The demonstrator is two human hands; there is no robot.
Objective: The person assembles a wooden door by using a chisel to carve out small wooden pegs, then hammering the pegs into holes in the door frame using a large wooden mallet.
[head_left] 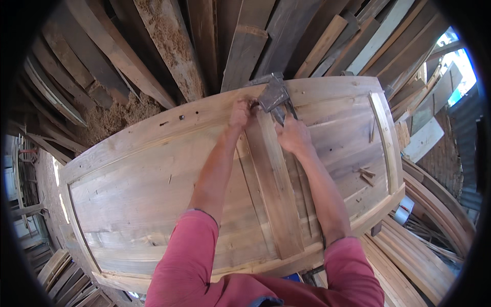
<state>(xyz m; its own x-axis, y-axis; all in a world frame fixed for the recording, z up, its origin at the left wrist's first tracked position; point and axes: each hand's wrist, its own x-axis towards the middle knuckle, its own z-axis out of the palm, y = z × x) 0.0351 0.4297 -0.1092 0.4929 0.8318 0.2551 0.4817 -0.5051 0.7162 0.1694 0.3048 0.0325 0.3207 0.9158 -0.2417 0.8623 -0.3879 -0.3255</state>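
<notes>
A large panelled wooden door (169,194) lies flat in front of me. My right hand (295,135) is wrapped round the short handle of a hammer (273,96) with a blocky, dark metal head. The head hangs over the door's far rail, where the middle upright meets it. Just left of the head, my left hand (240,113) is closed with its fingertips at the rail. Something small and dark shows at those fingertips, too hidden to name. Behind the hammer, a dark metal piece (262,79) sits at the door's far edge.
Several planks (245,56) lean beyond the far edge, with a heap of sawdust (115,120) among them. Wood splinters (366,175) lie on the right panel. Long boards (409,250) are stacked at the near right, and more timber (61,271) lies at the near left.
</notes>
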